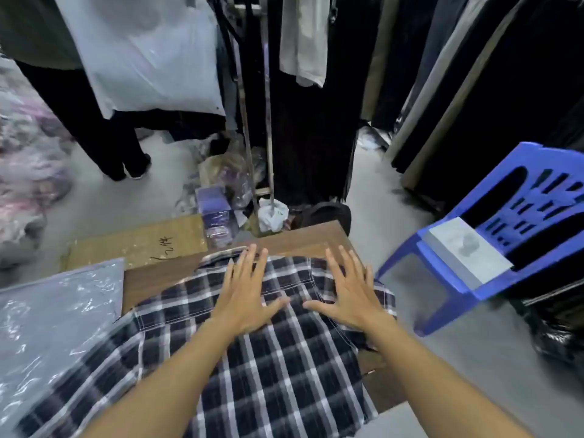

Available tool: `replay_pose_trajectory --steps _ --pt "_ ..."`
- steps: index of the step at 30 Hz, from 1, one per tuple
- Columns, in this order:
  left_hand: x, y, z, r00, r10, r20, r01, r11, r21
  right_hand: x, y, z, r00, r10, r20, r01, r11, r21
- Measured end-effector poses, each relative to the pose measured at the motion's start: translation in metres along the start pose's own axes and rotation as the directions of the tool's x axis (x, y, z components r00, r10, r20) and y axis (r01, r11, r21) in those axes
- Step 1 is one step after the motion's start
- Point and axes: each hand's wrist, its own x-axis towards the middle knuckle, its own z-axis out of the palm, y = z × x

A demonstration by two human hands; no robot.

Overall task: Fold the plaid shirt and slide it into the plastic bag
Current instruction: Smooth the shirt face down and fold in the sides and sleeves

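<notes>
A dark plaid shirt [278,368] with white stripes lies spread over a small brown table [158,279], collar at the far end. My left hand [246,292] rests flat on the shirt's upper back, fingers spread. My right hand [350,289] lies flat beside it near the right shoulder, fingers apart too. Neither hand grips the cloth. A clear plastic bag [53,324] lies flat at the table's left side, touching the shirt's left sleeve.
A blue plastic chair [518,222] holding a white box [467,254] stands to the right. Cardboard [136,245] and clutter lie beyond the table. Dark clothes hang on racks behind. A person's legs [107,143] stand at the far left, beside a heap of bagged garments.
</notes>
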Motion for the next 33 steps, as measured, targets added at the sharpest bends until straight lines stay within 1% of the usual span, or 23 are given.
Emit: replay_pose_trajectory --steps 1,3,7,9,12,16,19,21,23,25,29,30,31,32,33 --pt "0.004 0.008 0.008 0.999 0.029 0.044 -0.029 0.999 0.013 -0.004 0.01 0.003 0.998 0.043 0.041 -0.043 0.999 0.004" --pt "0.013 0.022 0.024 0.989 0.07 0.128 -0.072 0.997 0.017 -0.009 0.032 0.009 0.988 0.136 0.068 -0.137 0.991 0.007" --pt "0.027 0.048 0.053 0.962 0.132 0.241 -0.145 0.989 0.04 -0.013 0.073 0.017 0.943 0.328 0.054 -0.333 0.93 0.156" --pt "0.032 0.06 0.06 0.953 0.145 0.267 -0.165 0.985 0.052 -0.009 0.091 0.017 0.914 0.401 0.059 -0.403 0.889 0.218" --pt "0.036 0.074 0.07 0.945 0.102 0.311 -0.139 0.985 0.1 -0.003 0.112 0.016 0.902 0.422 0.092 -0.43 0.852 0.299" --pt "0.04 0.079 0.075 0.941 0.049 0.335 -0.096 0.988 0.124 0.001 0.119 0.01 0.903 0.395 0.168 -0.427 0.79 0.44" --pt "0.04 0.081 0.074 0.938 0.044 0.344 -0.096 0.986 0.135 0.004 0.117 0.004 0.889 0.436 0.138 -0.445 0.757 0.478" --pt "0.04 0.082 0.074 0.938 0.045 0.345 -0.096 0.986 0.133 0.005 0.114 -0.003 0.887 0.451 0.102 -0.441 0.759 0.479" --pt "0.039 0.082 0.074 0.938 0.045 0.344 -0.095 0.987 0.128 0.005 0.109 -0.014 0.891 0.448 0.071 -0.429 0.782 0.452" --pt "0.04 0.081 0.074 0.937 0.045 0.347 -0.094 0.988 0.126 0.005 0.099 -0.032 0.908 0.414 0.058 -0.392 0.797 0.459" --pt "0.041 0.082 0.075 0.934 0.046 0.355 -0.093 0.989 0.115 -0.002 0.06 -0.073 0.958 0.281 0.054 -0.269 0.815 0.514" --pt "0.042 0.08 0.076 0.929 0.048 0.368 -0.082 0.994 0.077 -0.005 0.048 -0.081 0.971 0.232 0.055 -0.226 0.824 0.52" --pt "0.042 0.079 0.072 0.923 0.043 0.383 -0.045 0.999 -0.004 -0.008 0.037 -0.087 0.982 0.179 0.056 -0.182 0.833 0.523" --pt "0.044 0.078 0.066 0.927 0.039 0.373 0.008 0.992 -0.125 -0.011 0.025 -0.092 0.99 0.128 0.058 -0.139 0.84 0.525" --pt "0.045 0.076 0.059 0.944 0.048 0.328 0.044 0.963 -0.268 -0.013 0.013 -0.093 0.994 0.085 0.072 -0.11 0.844 0.525"
